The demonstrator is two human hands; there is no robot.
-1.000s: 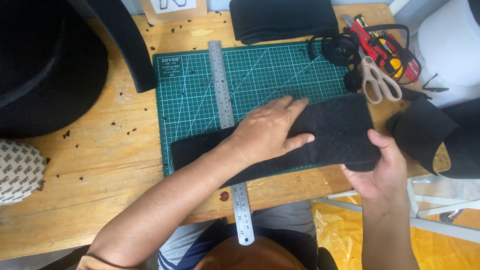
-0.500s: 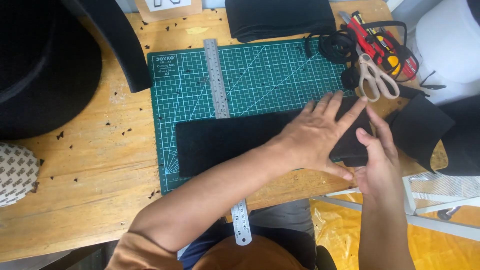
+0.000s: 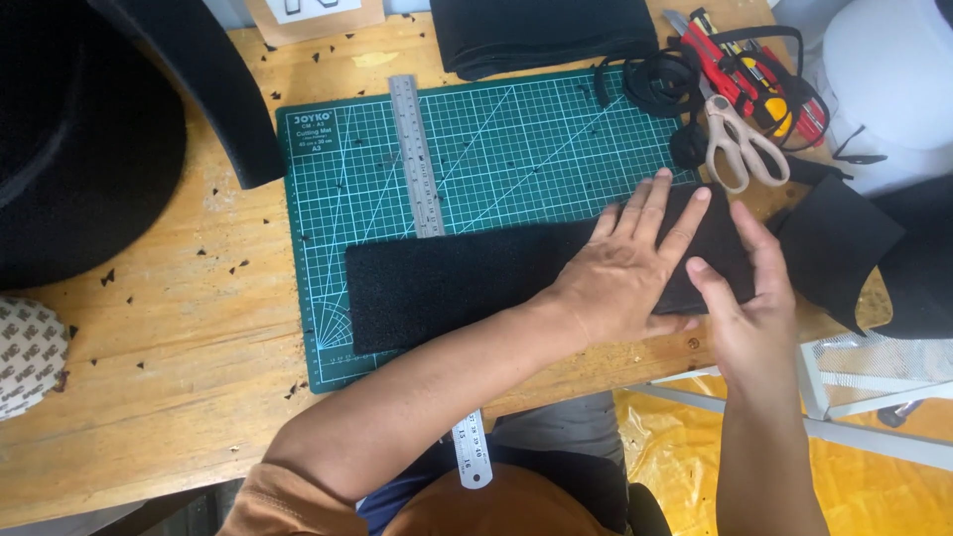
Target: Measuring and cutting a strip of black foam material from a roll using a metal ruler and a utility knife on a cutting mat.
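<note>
While both hands work at the right end of the strip, entries run left to right.

Far left: a large black fabric mass (image 3: 69, 149) fills the corner of the wooden surface (image 3: 179, 397); a patterned white roll (image 3: 25, 357) sits at the edge below it. Both lie well apart from the work, which leaves the mat free.

Cutting mat: green gridded mat (image 3: 496, 149) lies flat on the surface, probably there to protect the wood and give straight reference lines.

Steel ruler: long metal ruler (image 3: 412, 149) runs top to bottom across the mat. Its middle is hidden under the strip and its lower end overhangs the near edge of the surface.

Black strip: a long rectangle of black felt-like material (image 3: 447, 288) lies lengthwise across the lower half of the mat, over the ruler, with its right end past the mat's edge.

Left hand: left hand (image 3: 625, 273) is flat, palm down, fingers spread on the strip's right part; it grips nothing. Judged to be pinning the material so it does not slide.

Right hand: right hand (image 3: 749, 308) rests at the strip's right end, fingers extended along the edge. Whether the thumb pinches the material underneath cannot be told.

Right of hands: scissors (image 3: 740, 144), a red-handled tool (image 3: 745, 74) and a black strap coil (image 3: 655, 79) lie near, within reach; a loose black piece (image 3: 834, 248) sits just beside the right hand.
</note>
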